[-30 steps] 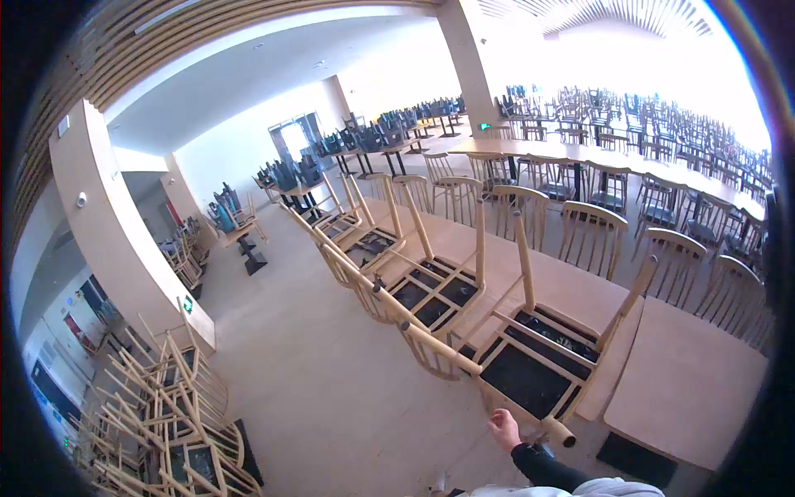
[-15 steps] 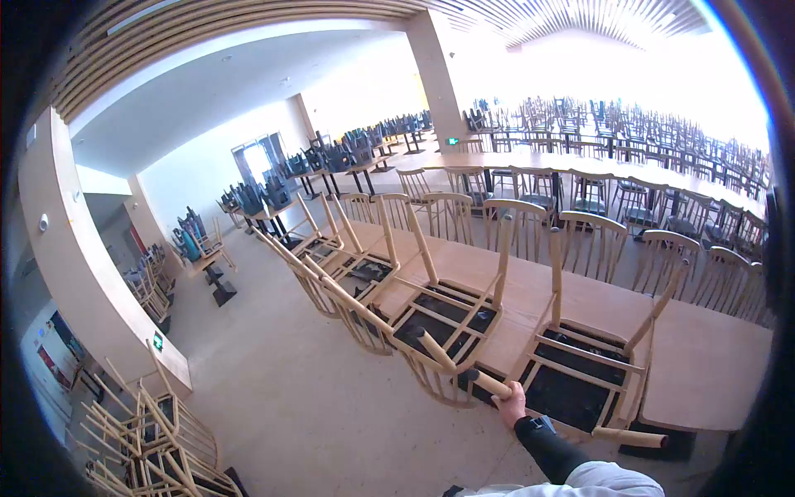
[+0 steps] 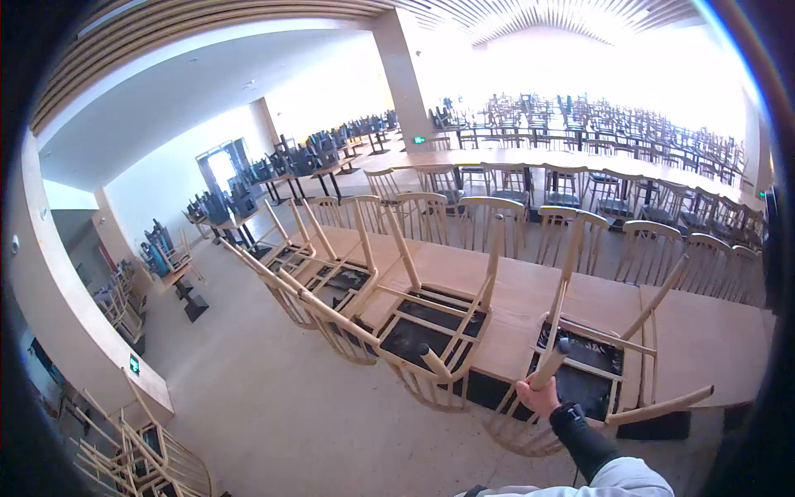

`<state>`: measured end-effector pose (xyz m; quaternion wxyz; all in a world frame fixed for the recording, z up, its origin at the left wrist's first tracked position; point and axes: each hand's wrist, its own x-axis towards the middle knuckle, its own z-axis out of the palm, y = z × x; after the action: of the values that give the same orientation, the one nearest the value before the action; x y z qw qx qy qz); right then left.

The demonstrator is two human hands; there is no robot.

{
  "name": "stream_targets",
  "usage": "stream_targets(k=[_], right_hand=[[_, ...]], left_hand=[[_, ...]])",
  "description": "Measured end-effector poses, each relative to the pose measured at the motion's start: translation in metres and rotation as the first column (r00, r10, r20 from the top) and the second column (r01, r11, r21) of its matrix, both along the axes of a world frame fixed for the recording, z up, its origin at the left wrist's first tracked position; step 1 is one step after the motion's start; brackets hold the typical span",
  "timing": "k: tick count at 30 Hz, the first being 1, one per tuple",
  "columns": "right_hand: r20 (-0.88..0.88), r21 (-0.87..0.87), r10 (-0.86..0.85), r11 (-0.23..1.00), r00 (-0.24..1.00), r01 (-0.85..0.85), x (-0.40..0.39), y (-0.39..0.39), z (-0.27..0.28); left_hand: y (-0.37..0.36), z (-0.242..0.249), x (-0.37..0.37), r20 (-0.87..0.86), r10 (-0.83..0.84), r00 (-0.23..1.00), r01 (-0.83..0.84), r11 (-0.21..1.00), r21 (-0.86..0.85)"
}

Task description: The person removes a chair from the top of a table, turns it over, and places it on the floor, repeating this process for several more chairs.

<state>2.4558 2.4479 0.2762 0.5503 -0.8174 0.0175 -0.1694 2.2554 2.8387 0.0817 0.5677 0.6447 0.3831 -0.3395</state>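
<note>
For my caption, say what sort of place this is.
Probably a canteen or dining hall: long, pale wooden tables, pale spindle-backed wooden chairs upturned on the nearest, and upright dark-seated wooden chairs beyond.

Glares white at the far right, dims toward the left, bends the left pillar [image 3: 68,315], blackens around the corners.

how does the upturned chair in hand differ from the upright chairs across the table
The held chair is upside down, legs up; the upright chairs stand backrest-up. A hand grips the held chair's leg; none touches the upright chairs. Both have pale frames and spindled backs.
</note>
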Motion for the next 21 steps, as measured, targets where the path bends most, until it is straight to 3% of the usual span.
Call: stream_targets(k=[2,3,4,6,9,12,14,16,18,19,20,21], right_hand=[[0.010,0.285,0.013,0.958,1.000,-0.016,-0.004,-0.013,0.005],[0.234,-0.137,0.066,0.990,0.970,-0.034,-0.019,-0.018,0.035],[0.232,-0.139,0.065,0.990,0.970,-0.033,-0.022,-0.023,0.040],[0.061,0.267,-0.063,0.963,0.996,0.045,-0.030,-0.035,0.045],[0.047,0.372,-0.065,0.927,0.997,0.043,-0.052,-0.051,0.065],[0.078,0.403,-0.049,0.915,0.996,0.014,-0.075,-0.071,0.087],[0.080,0.600,-0.041,0.800,0.996,-0.015,-0.092,-0.076,0.117],[0.085,0.536,-0.043,0.844,0.995,-0.009,-0.104,-0.090,0.132],[0.192,0.475,-0.127,0.880,0.973,0.021,-0.111,-0.097,0.139],[0.184,0.596,-0.153,0.803,0.971,0.014,-0.116,-0.092,0.151],[0.177,0.598,-0.160,0.801,0.971,0.023,-0.121,-0.097,0.151],[0.219,0.668,-0.119,0.742,0.968,-0.060,-0.127,-0.104,0.151]], left_hand=[[-0.005,-0.021,0.016,0.027,-0.037,0.999,0.039,0.998,-0.041],[-0.008,-0.028,0.022,0.034,-0.038,0.999,0.040,0.997,-0.061],[-0.018,-0.021,0.025,0.032,-0.040,0.999,0.042,0.997,-0.063],[-0.045,0.022,0.038,-0.005,-0.019,1.000,0.018,0.993,-0.119],[-0.072,0.056,0.046,0.058,-0.039,0.998,0.053,0.966,-0.254],[-0.091,0.035,0.056,0.046,-0.042,0.998,0.048,0.988,-0.144],[-0.097,-0.032,0.064,0.068,-0.054,0.996,0.063,0.988,-0.142],[-0.109,-0.060,0.062,0.080,-0.064,0.995,0.074,0.988,-0.138],[-0.114,-0.069,0.058,0.103,-0.107,0.989,0.135,0.937,-0.322],[-0.122,-0.074,0.053,0.092,-0.114,0.989,0.137,0.938,-0.318],[-0.133,-0.076,0.049,0.087,-0.083,0.993,0.110,0.921,-0.374],[-0.139,-0.076,0.044,0.080,-0.052,0.995,0.082,0.899,-0.429]])
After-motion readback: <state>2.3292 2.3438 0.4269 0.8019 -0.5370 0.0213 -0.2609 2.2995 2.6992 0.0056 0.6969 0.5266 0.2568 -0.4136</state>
